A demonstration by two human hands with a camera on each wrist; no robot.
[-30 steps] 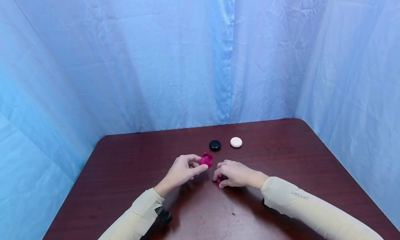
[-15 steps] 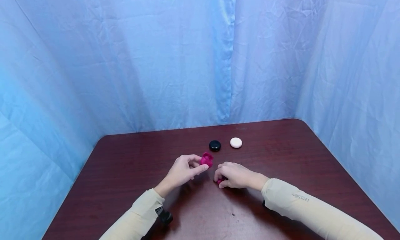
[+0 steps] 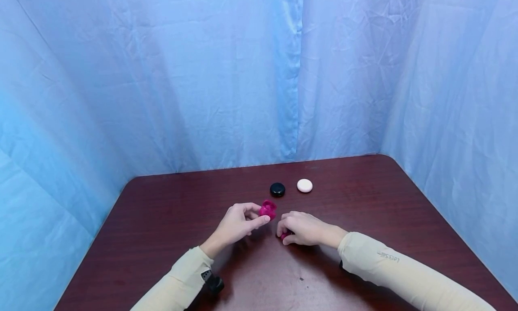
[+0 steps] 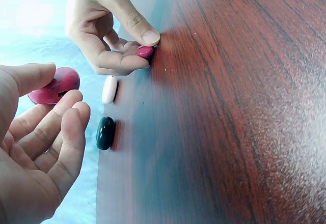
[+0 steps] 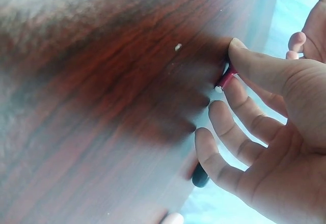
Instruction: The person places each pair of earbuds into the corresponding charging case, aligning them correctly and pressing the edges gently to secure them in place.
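Observation:
In the head view my left hand (image 3: 236,225) pinches a magenta earbud case (image 3: 268,210) between thumb and fingers, its lid raised, above the table. A small dark slot shows on the rounded case (image 4: 60,85) in the left wrist view. My right hand (image 3: 305,228) is low at the tabletop, a little to the right of the case. Thumb and index finger pinch a small magenta earbud (image 4: 145,52) there, with a silvery tip visible on the earbud (image 5: 224,81) in the right wrist view. Most of it is hidden by fingers in the head view.
A round black case (image 3: 277,189) and a round white case (image 3: 305,185) lie side by side on the dark red-brown table (image 3: 182,198), beyond the hands. Pale blue curtains (image 3: 226,77) hang along the back and both sides. A device is strapped at each wrist.
Both hands keep nearly the same places and grips. The right hand has shifted very slightly, and the case in the left hand is tilted a little differently.

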